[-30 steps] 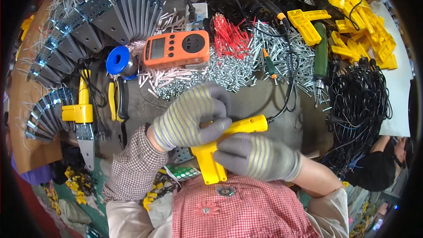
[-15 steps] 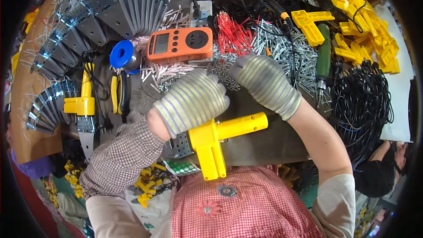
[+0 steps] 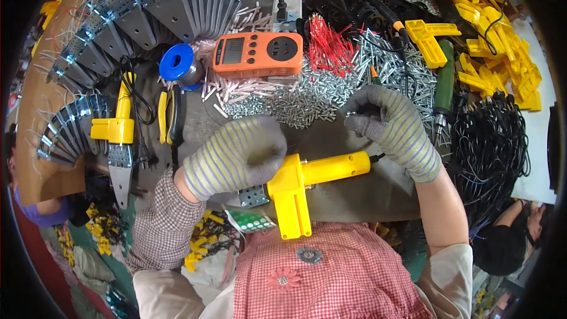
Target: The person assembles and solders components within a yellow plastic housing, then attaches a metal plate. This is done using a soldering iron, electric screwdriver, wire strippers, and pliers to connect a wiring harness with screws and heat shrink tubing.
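Note:
My left hand (image 3: 233,156), in a striped knit glove, is curled closed over the metal-plate end of a yellow plastic tool body (image 3: 289,195). Whatever its fingertips hold, if anything, is hidden. The body lies at the table's near edge, its handle pointing right with a black cord at the end; a perforated metal plate (image 3: 254,196) sticks out on its left. My right hand (image 3: 396,130), gloved alike, is raised by the heap of small screws (image 3: 301,106), thumb and fingers pinched. A tiny shiny metal part (image 3: 349,114) shows at its fingertips, too small to name exactly.
Behind the hands lie an orange power meter (image 3: 258,54), a blue solder spool (image 3: 178,64), yellow-handled pliers (image 3: 163,115) and long screws (image 3: 387,59). A green electric screwdriver (image 3: 444,82), black cords (image 3: 487,142) and yellow shells (image 3: 499,41) sit right. Metal plates (image 3: 144,23) stand far left.
My right hand has drawn back from the screw heap toward the right, showing a small metal part at its fingertips. My left hand has moved a little left and nearer. The whole view has shifted slightly.

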`<action>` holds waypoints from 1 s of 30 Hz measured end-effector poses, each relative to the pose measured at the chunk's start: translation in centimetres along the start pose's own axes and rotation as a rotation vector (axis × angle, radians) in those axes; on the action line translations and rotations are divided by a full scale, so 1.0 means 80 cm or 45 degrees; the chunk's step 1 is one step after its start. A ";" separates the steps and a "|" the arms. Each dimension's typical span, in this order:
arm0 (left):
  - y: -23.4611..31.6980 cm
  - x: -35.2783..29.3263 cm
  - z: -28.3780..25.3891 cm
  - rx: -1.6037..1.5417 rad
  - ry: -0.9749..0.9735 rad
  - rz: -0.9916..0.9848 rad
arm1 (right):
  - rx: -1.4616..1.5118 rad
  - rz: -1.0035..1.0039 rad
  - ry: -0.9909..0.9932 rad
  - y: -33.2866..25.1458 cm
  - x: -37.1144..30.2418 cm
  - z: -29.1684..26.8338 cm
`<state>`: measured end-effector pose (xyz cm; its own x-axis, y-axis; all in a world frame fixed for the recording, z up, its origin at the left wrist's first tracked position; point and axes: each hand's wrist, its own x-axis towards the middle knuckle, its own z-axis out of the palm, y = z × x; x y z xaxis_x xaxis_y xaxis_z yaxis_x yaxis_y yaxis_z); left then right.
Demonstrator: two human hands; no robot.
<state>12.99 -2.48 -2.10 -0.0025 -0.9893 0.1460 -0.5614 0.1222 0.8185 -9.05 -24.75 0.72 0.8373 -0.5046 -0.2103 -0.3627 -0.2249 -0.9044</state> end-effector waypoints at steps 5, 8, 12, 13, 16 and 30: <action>0.028 0.007 -0.007 0.089 0.061 0.008 | 0.493 0.223 -0.119 -0.033 -0.019 0.010; 0.074 0.038 -0.004 0.159 0.239 0.076 | 0.681 0.173 -0.338 -0.043 -0.030 0.012; 0.093 0.035 -0.008 0.184 0.281 0.218 | 0.687 0.275 -0.471 -0.056 -0.037 0.021; 0.096 0.031 -0.011 0.206 0.271 0.216 | 0.684 0.281 -0.472 -0.057 -0.038 0.024; 0.099 0.008 -0.011 0.029 0.162 0.159 | 0.749 0.262 -0.673 -0.055 -0.051 0.042; 0.087 -0.119 0.076 0.331 0.149 0.126 | 0.889 0.385 -0.487 -0.006 -0.148 0.091</action>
<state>4.10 7.30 -1.15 0.0192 -0.9557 0.2936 -0.7564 0.1782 0.6294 -15.79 -12.61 0.97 0.8713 -0.1155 -0.4769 -0.3626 0.5032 -0.7844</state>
